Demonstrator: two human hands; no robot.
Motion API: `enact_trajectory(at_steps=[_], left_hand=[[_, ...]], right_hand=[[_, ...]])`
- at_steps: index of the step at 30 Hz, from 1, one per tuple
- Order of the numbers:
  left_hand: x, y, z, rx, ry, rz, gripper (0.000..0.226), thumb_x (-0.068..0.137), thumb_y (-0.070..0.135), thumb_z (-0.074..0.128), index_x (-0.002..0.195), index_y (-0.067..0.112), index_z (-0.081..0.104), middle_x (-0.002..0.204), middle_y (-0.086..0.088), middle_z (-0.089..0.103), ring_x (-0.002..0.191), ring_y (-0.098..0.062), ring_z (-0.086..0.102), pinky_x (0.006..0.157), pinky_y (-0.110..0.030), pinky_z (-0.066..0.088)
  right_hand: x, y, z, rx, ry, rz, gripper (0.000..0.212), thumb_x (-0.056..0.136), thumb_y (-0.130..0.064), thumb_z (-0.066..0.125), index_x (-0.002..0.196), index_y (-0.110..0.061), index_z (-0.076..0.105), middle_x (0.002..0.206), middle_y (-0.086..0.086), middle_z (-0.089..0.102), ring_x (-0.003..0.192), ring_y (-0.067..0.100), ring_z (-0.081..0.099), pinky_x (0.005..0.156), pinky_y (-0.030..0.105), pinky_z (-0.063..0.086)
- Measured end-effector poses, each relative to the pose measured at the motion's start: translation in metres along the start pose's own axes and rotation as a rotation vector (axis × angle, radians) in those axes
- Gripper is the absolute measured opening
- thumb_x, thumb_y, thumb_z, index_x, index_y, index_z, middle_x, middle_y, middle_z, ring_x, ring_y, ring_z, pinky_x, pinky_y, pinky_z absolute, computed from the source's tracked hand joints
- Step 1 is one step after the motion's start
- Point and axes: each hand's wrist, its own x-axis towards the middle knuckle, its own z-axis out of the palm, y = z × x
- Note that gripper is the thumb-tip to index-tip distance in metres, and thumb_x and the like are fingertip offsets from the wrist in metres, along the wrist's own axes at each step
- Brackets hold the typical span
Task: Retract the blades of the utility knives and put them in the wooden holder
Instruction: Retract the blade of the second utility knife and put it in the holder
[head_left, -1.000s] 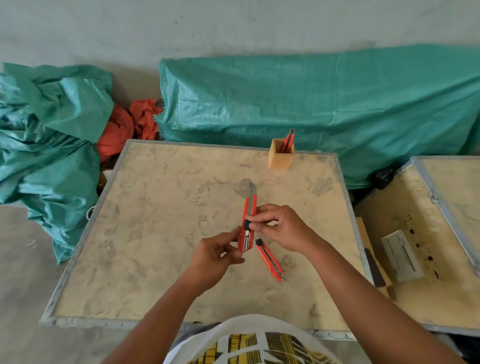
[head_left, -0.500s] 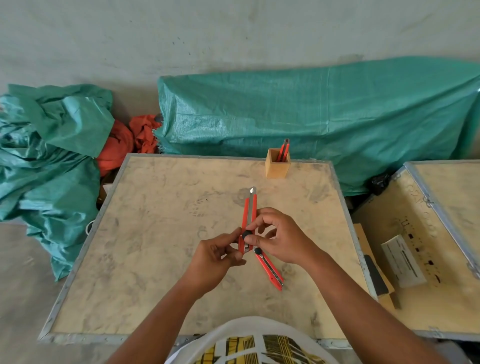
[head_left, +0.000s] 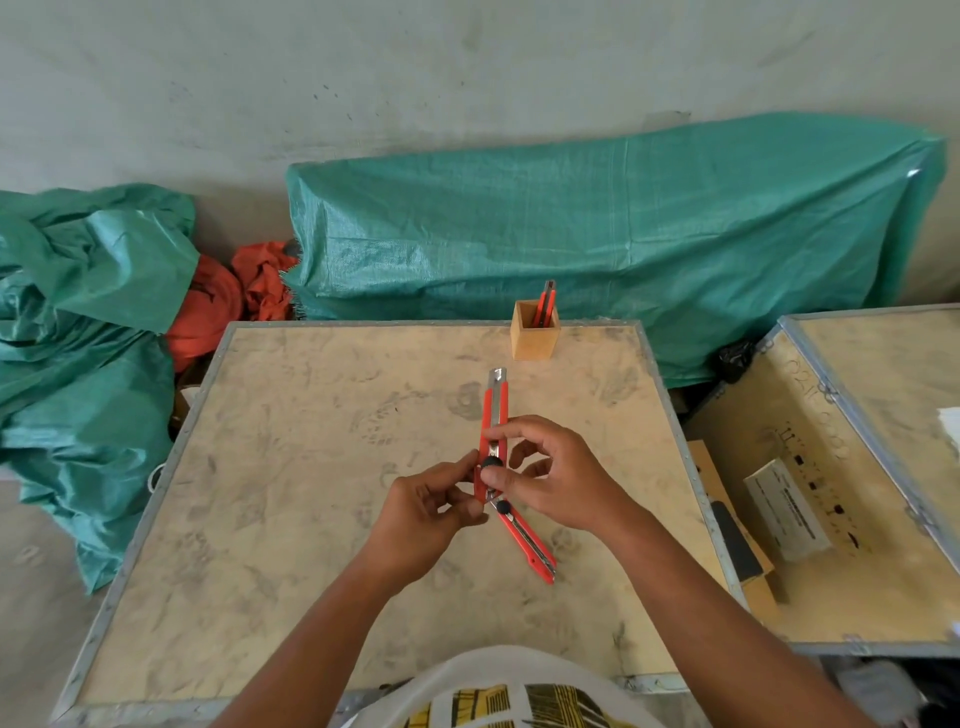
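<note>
Two hands, knife pointing away

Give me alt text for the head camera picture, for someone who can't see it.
Two bare hands hold an orange utility knife upright over a dusty board table: the left hand grips its lower end, the right hand pinches its black slider. A second knife lies on the table below them; a wooden holder at the far edge already contains one.
</note>
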Motion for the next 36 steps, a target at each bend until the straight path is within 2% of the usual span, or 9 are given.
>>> enact_trajectory(at_steps=[3, 7, 13, 17, 22, 29, 31, 34, 36], left_hand=[[0.005, 0.0, 0.004, 0.027, 0.001, 0.003, 0.058, 0.082, -0.016, 0.068, 0.126, 0.022, 0.065, 0.1, -0.007, 0.075, 0.077, -0.021, 0.068, 0.083, -0.041, 0.062], [0.015, -0.001, 0.009, 0.043, -0.028, -0.002, 0.059, 0.082, -0.015, 0.069, 0.125, 0.025, 0.067, 0.102, -0.011, 0.074, 0.076, -0.013, 0.067, 0.084, -0.041, 0.062], [0.038, -0.001, 0.013, 0.111, -0.048, -0.003, 0.068, 0.083, -0.011, 0.07, 0.119, 0.046, 0.065, 0.105, 0.002, 0.076, 0.076, -0.014, 0.067, 0.084, -0.038, 0.061], [0.079, 0.002, 0.019, 0.228, -0.05, -0.015, 0.072, 0.084, -0.006, 0.07, 0.116, 0.058, 0.062, 0.103, 0.015, 0.076, 0.085, -0.02, 0.07, 0.091, -0.033, 0.057], [0.114, 0.001, 0.027, 0.258, -0.039, 0.02, 0.073, 0.083, -0.005, 0.072, 0.109, 0.063, 0.063, 0.101, 0.018, 0.076, 0.082, -0.016, 0.07, 0.088, -0.022, 0.052], [0.222, -0.007, 0.043, 0.298, 0.005, 0.027, 0.05, 0.083, 0.006, 0.076, 0.123, 0.036, 0.067, 0.116, 0.013, 0.072, 0.097, -0.005, 0.069, 0.077, 0.0, 0.044], [0.256, -0.008, 0.048, 0.324, 0.014, 0.026, 0.051, 0.083, 0.009, 0.077, 0.126, 0.034, 0.065, 0.119, 0.014, 0.07, 0.1, -0.002, 0.067, 0.078, -0.002, 0.046], [0.308, -0.011, 0.054, 0.345, 0.003, 0.032, 0.053, 0.083, 0.006, 0.075, 0.129, 0.03, 0.063, 0.119, 0.012, 0.069, 0.103, -0.006, 0.067, 0.091, -0.019, 0.051], [0.336, -0.016, 0.058, 0.369, 0.004, 0.029, 0.056, 0.082, -0.001, 0.072, 0.13, 0.026, 0.062, 0.117, 0.015, 0.066, 0.105, -0.005, 0.064, 0.095, -0.017, 0.047]], right_hand=[[-0.001, 0.004, -0.004, 0.01, 0.038, -0.005, 0.021, 0.078, -0.034, 0.086, 0.098, -0.032, 0.076, 0.111, -0.018, 0.069, 0.091, 0.009, 0.07, 0.071, 0.02, 0.058], [-0.001, 0.006, -0.005, 0.029, 0.15, -0.019, 0.032, 0.069, -0.047, 0.087, 0.083, -0.025, 0.067, 0.1, -0.012, 0.071, 0.089, 0.013, 0.072, 0.069, 0.028, 0.062], [0.015, 0.019, -0.02, 0.119, 0.157, 0.086, 0.025, 0.089, -0.034, 0.077, 0.113, -0.037, 0.074, 0.112, -0.018, 0.075, 0.096, 0.008, 0.073, 0.078, 0.027, 0.062], [0.048, 0.033, -0.04, 0.075, 0.191, 0.101, 0.026, 0.091, -0.024, 0.076, 0.114, -0.037, 0.076, 0.111, -0.022, 0.075, 0.095, 0.002, 0.073, 0.077, 0.016, 0.059], [0.072, 0.049, -0.053, 0.085, 0.245, 0.126, 0.027, 0.089, -0.016, 0.079, 0.109, -0.034, 0.079, 0.108, -0.017, 0.078, 0.093, 0.004, 0.075, 0.082, 0.02, 0.061], [0.158, 0.087, -0.092, 0.045, 0.362, 0.137, 0.029, 0.085, -0.008, 0.081, 0.109, -0.025, 0.081, 0.104, -0.009, 0.08, 0.088, 0.004, 0.077, 0.083, 0.019, 0.061], [0.187, 0.1, -0.103, 0.015, 0.403, 0.129, 0.029, 0.085, -0.006, 0.081, 0.109, -0.021, 0.081, 0.105, -0.004, 0.081, 0.09, 0.007, 0.077, 0.085, 0.022, 0.061], [0.229, 0.118, -0.116, -0.035, 0.455, 0.123, 0.028, 0.085, -0.004, 0.08, 0.111, -0.016, 0.081, 0.105, 0.001, 0.081, 0.091, 0.012, 0.078, 0.085, 0.025, 0.061], [0.252, 0.129, -0.119, -0.08, 0.489, 0.106, 0.027, 0.085, -0.003, 0.079, 0.11, -0.014, 0.081, 0.103, 0.003, 0.081, 0.088, 0.013, 0.078, 0.084, 0.025, 0.062]])
